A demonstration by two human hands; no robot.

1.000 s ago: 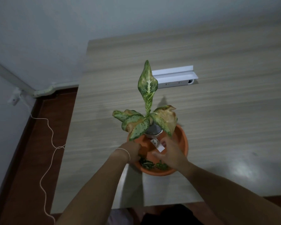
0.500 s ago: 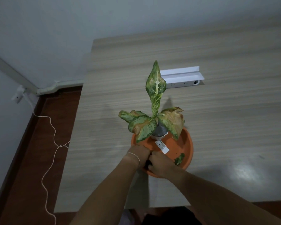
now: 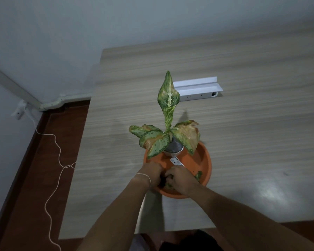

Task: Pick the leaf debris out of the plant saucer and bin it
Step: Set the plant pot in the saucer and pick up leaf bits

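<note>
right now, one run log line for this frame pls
phase: gathering debris | left hand: in orange saucer near edge | right hand: over leaf debris | grip: unclear | plant: upright | bin: unseen

Both bare hands brought together, palms down, fingers curled.

The left hand (image 3: 152,172) is held knuckles up with its fingers bent downward and inward, so that the fingertips are hidden beneath the hand. A thin pale band is worn around the left wrist. The right hand (image 3: 179,180) is set just beside the left, its back turned to the camera and its fingers curled toward the left hand; the fingertips of the two hands are close together, though whether they touch cannot be told. Both forearms are bare and are extended forward from the lower edge of the view, converging at the hands.
</note>
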